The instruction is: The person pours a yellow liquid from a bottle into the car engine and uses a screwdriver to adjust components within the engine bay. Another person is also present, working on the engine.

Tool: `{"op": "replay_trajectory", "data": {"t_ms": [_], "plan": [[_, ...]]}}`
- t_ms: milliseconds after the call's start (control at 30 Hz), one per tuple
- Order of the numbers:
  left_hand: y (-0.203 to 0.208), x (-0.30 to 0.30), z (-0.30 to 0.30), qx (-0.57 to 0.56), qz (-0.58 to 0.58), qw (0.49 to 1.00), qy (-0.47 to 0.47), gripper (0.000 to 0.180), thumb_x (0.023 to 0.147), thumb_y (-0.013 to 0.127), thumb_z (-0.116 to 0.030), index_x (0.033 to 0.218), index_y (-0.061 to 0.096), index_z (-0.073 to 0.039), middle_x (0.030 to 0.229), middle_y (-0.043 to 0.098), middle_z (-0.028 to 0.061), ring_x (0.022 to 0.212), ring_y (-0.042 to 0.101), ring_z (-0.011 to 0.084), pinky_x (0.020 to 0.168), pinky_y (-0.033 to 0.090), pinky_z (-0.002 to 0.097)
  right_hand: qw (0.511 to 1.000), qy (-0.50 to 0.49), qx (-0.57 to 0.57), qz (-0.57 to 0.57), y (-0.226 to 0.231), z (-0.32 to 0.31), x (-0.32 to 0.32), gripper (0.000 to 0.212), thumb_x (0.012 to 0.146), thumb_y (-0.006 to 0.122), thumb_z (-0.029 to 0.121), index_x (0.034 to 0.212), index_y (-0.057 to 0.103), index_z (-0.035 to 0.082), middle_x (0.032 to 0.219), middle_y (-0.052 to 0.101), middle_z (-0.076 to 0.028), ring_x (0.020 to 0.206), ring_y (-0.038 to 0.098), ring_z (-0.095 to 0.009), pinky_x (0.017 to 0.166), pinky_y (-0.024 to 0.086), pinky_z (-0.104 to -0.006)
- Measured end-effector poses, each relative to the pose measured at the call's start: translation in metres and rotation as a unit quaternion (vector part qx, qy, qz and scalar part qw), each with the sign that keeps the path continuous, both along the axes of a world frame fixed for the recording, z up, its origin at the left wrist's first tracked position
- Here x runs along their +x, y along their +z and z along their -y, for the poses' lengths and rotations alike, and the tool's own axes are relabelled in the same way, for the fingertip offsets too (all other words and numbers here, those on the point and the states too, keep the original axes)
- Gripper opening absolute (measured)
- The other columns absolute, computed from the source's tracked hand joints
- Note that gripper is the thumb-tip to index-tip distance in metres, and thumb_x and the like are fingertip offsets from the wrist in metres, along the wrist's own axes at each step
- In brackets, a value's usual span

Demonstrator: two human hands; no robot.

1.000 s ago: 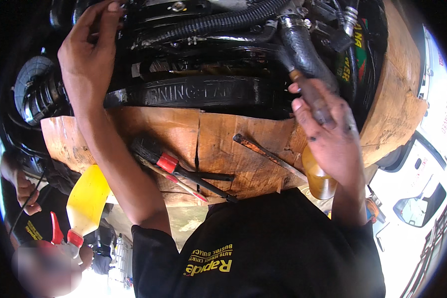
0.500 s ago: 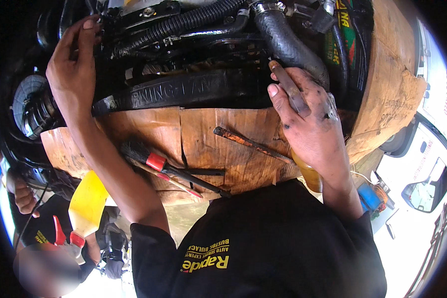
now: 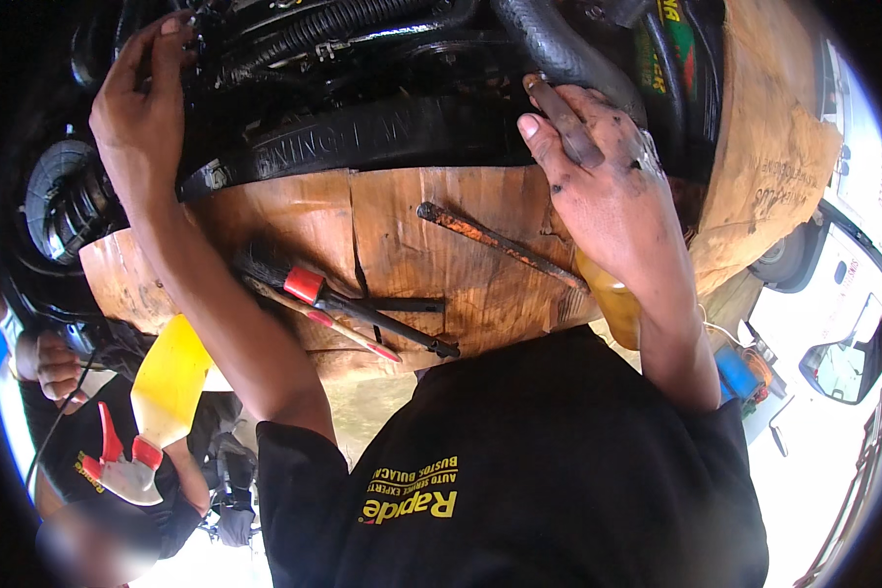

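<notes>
My left hand reaches into the upper left of a dark, oily engine bay. Its thumb and fingers are drawn together by small black parts, and what they pinch is hidden. My right hand, smeared with grease, grips a short brown bar-shaped tool between thumb and fingers. That tool's upper end points at the engine, beside a thick black hose. Below both hands runs a black fan shroud with raised lettering.
Brown cardboard covers the front edge. On it lie a black brush with a red collar, a thin red-tipped brush and a rusty flat bar. A yellow spray bottle and a co-worker's hand are lower left; an amber bottle is by my right wrist.
The view has tilted, so the engine and cardboard sit higher in the picture. My right hand has shifted up with the brown tool still in it. My left hand stays nearly in place.
</notes>
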State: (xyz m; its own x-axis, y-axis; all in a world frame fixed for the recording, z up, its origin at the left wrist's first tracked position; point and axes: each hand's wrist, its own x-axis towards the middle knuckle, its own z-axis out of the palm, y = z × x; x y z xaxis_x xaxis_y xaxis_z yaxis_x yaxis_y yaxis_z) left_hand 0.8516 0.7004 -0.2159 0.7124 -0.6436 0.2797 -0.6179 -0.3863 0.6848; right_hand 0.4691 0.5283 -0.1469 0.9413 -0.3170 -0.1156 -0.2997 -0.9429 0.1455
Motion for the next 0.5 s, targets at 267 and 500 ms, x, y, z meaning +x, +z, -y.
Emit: {"op": "replay_trajectory", "data": {"t_ms": [267,500], "plan": [[-0.007,0.007,0.000,-0.045,-0.035,0.998,-0.013,0.033,0.116,0.068,-0.026,0.134,0.080,-0.002,0.119,0.086,0.0098,0.112,0.079,0.0143,0.100,0.059,0.0290,1.000,-0.014,-0.002,0.002,-0.012,0.003,0.004,0.050,0.103,0.069,0.013,0.152,0.070,0.018,0.153,0.069,-0.004,0.135,0.063,-0.030,0.110,0.060,-0.0450],[0.002,0.006,0.002,0.005,0.016,1.000,-0.003,0.033,0.115,0.068,-0.031,0.134,0.082,-0.008,0.116,0.086,0.0076,0.110,0.080,0.0132,0.098,0.059,0.0300,0.998,0.004,-0.043,0.042,-0.008,0.004,0.005,0.056,0.099,0.071,0.013,0.155,0.067,0.017,0.140,0.073,-0.009,0.125,0.068,-0.032,0.105,0.062,-0.0445]]}}
